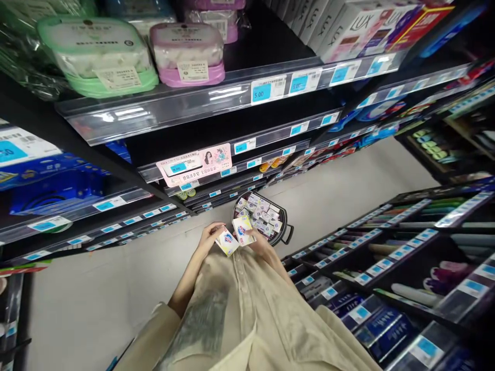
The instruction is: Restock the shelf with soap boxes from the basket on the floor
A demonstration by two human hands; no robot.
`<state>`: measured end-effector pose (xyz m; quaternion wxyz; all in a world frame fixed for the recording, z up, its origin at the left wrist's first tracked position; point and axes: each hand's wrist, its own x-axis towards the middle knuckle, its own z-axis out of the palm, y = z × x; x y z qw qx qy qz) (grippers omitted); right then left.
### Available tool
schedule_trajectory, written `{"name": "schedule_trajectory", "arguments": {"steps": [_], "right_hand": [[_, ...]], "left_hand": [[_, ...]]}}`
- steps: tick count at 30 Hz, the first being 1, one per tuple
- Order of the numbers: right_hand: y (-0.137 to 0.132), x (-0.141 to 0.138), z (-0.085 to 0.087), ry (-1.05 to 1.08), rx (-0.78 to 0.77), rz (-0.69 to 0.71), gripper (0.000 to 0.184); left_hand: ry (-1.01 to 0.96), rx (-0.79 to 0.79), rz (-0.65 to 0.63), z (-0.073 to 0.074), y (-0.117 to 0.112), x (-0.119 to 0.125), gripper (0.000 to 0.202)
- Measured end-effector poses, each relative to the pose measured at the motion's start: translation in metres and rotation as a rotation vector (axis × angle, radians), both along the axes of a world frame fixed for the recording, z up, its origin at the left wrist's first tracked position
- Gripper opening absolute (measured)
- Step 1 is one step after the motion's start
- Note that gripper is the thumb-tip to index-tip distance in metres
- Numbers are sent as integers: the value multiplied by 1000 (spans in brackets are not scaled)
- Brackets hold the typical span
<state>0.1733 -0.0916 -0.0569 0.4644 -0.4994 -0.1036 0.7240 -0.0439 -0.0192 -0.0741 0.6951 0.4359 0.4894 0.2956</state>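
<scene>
Low in the middle of the head view, my left hand (209, 238) grips a small white and yellow soap box (227, 241). Beside it my right hand (258, 242) holds a second soap box (243, 229) of the same kind. Both hands hover close to my beige shirt. Just beyond them, on the floor, stands a dark round basket (285, 222) filled with several more small soap boxes (261, 214).
Dark shop shelves with blue price tags rise on the left (193, 111) and right (406, 242) of a narrow pale aisle floor (340, 190). The top left shelf carries green (96, 54) and pink (187, 51) lidded containers and white soap cartons (348, 26).
</scene>
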Motion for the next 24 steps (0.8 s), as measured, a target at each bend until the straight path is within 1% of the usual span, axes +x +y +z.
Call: {"name": "schedule_trajectory", "arguments": {"steps": [2, 6, 9, 11, 14, 17, 20, 24], "right_hand": [[3, -2, -4, -31, 10, -32, 38], [14, -7, -16, -150, -1, -203, 45], [19, -10, -20, -196, 6, -325, 44], [20, -13, -18, -225, 31, -385, 43], [19, -18, -10, -255, 52, -429, 40], [16, -23, 0, -221, 75, -488, 42], [12, -28, 7, -157, 117, -476, 51], [7, -34, 7, -194, 74, -433, 67]], "left_hand": [[-14, -17, 20, 1, 1, -1, 54], [-38, -31, 57, 1, 5, -4, 50], [-56, -38, 81, 1, 5, -5, 51], [-68, -40, 109, 1, 2, -4, 51], [-89, -41, 169, -1, -2, -2, 48], [-111, -42, 236, -1, -3, -2, 46], [-127, -37, 294, 0, -2, -5, 45], [-132, -47, 320, 2, -4, -9, 45]]}}
